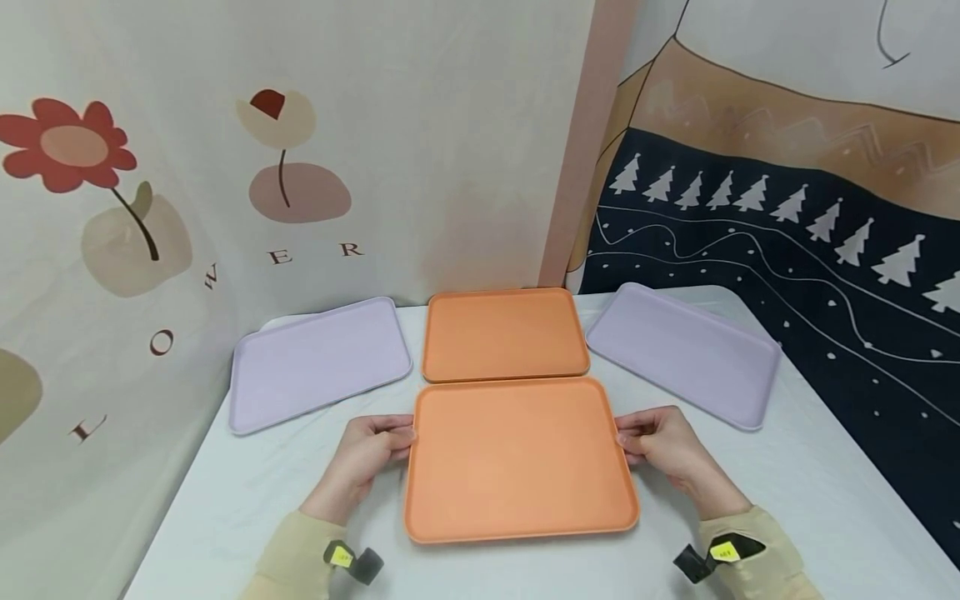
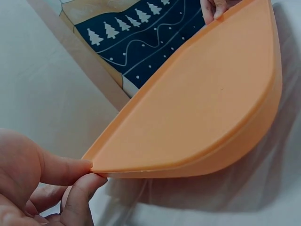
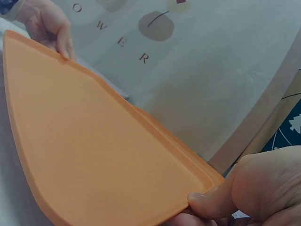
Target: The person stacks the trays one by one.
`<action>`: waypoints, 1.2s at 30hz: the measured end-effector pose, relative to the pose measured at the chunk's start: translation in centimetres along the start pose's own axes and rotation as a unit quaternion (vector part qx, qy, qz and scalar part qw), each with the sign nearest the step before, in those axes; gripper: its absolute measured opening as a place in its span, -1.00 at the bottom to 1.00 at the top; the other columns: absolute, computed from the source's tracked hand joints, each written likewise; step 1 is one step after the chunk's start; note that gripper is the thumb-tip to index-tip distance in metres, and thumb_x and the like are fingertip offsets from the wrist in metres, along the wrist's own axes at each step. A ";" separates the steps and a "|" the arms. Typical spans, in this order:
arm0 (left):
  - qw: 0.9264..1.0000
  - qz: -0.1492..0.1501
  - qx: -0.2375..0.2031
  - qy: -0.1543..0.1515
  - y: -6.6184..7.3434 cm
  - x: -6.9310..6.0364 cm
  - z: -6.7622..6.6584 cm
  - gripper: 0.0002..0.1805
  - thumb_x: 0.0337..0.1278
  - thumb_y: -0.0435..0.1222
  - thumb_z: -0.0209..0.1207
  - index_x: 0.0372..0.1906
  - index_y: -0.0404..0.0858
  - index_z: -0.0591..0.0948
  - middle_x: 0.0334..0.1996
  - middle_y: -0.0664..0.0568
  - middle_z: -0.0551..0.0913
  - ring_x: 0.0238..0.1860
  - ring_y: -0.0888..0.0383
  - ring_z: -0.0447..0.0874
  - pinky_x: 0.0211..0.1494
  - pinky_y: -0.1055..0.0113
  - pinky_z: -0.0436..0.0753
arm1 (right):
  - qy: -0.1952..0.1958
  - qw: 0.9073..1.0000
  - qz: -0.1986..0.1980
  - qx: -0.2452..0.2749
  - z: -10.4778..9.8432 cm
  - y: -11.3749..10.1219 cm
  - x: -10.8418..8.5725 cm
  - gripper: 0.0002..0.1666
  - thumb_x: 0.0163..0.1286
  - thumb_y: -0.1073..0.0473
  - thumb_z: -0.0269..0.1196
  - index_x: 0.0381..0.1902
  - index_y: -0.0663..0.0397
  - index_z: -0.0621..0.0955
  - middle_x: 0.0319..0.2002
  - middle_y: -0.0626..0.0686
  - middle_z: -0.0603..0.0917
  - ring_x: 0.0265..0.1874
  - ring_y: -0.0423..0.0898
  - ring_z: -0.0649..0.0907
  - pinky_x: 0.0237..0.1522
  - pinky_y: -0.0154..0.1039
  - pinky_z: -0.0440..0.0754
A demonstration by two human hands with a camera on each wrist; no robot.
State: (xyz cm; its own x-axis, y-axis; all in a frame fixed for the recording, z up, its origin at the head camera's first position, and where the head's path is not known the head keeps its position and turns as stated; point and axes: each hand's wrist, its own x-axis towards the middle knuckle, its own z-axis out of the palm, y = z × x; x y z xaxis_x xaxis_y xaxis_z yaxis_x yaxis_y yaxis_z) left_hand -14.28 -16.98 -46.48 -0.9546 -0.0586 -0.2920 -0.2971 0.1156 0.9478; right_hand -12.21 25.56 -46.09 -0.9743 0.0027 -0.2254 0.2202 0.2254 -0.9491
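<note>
Head: in front of rear orange tray point(image 1: 506, 336), front tray point(image 1: 522, 460) held between left hand point(image 1: 367, 452) and right hand point(image 1: 667, 446), both wrists angled inward. Left wrist: front tray's rim pinched between fingertips point(image 2: 93, 181). Right wrist: rim clamped between thumb point(image 3: 204, 201) and fingers point(image 3: 183, 220).
</note>
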 end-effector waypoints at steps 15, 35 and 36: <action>1.000 -0.013 0.022 0.011 -0.3 0.3 0.4 -0.69 0.26 -0.55 0.30 0.09 -0.56 0.69 -0.16 -0.19 0.80 -0.20 0.10 0.80 -0.18 0.30 0.83 | 0.009 1.000 0.008 -0.015 0.4 0.4 0.4 -0.75 0.36 0.61 0.29 -0.01 0.65 0.67 -0.33 0.16 0.75 -0.43 -0.10 0.73 -0.44 -0.25 0.80; 0.998 0.021 0.058 0.032 -0.4 0.7 1.0 -0.75 0.22 -0.59 0.26 -0.01 -0.57 0.72 -0.25 -0.19 0.76 -0.28 0.15 0.74 -0.28 0.37 0.79 | 0.030 0.999 0.010 -0.040 1.0 0.5 0.8 -0.78 0.35 0.62 0.29 -0.05 0.60 0.70 -0.33 0.24 0.73 -0.45 -0.10 0.73 -0.45 -0.26 0.80; 0.997 0.020 0.059 0.033 -0.4 0.7 1.0 -0.75 0.22 -0.59 0.25 -0.01 -0.57 0.72 -0.25 -0.19 0.75 -0.28 0.15 0.74 -0.28 0.37 0.80 | 0.030 0.999 0.009 -0.041 1.0 0.5 0.8 -0.78 0.34 0.62 0.29 -0.05 0.60 0.70 -0.34 0.23 0.73 -0.45 -0.09 0.73 -0.45 -0.26 0.80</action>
State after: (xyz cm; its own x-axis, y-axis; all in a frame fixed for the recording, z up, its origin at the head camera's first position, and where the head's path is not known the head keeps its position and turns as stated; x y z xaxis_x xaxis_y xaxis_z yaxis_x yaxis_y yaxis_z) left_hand -14.85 -16.06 -47.22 -0.9635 -0.1161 -0.2412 -0.2627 0.2358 0.9356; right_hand -12.83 24.72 -46.95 -0.9718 0.0650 -0.2265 0.2355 0.3040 -0.9231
